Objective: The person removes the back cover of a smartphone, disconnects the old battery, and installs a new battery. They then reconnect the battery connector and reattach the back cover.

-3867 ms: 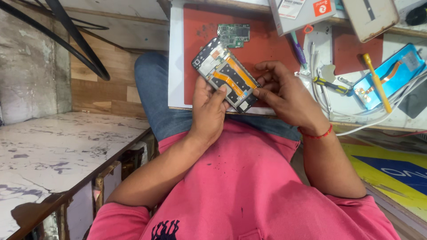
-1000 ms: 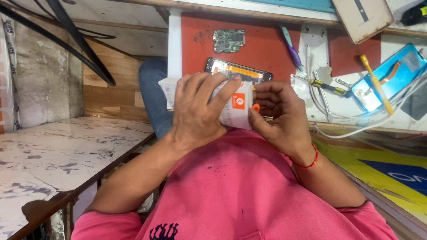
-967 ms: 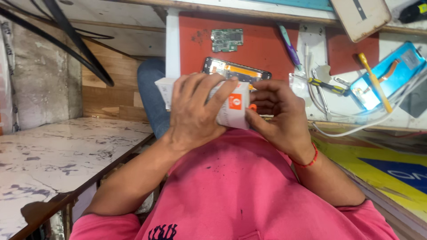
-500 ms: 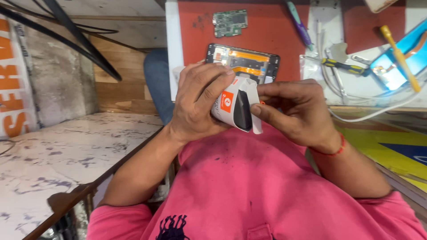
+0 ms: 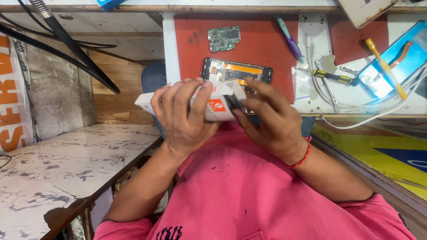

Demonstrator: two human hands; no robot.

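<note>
My left hand (image 5: 182, 116) is wrapped around a long white box with an orange square mark (image 5: 217, 107), held in front of my chest. My right hand (image 5: 270, 120) touches the box's open right end, fingers at the flap where something dark shows. Just beyond the hands, an opened phone body with orange flex cable (image 5: 236, 72) lies on the red mat (image 5: 262, 44). A green circuit board (image 5: 224, 38) lies farther up on the mat.
On the white bench to the right lie a purple pen-like tool (image 5: 289, 39), a black-and-yellow screwdriver (image 5: 334, 76), metal tweezers (image 5: 327, 84), a yellow-handled tool (image 5: 386, 66) over a blue phone panel (image 5: 402, 55) and white cables (image 5: 378, 113). Black hoses (image 5: 66, 44) hang at the left above a marble-patterned surface (image 5: 66, 164).
The phone body that was in my hands now lies on the red mat. I have picked up the white box, turned it level, and my right fingers have moved onto its open end.
</note>
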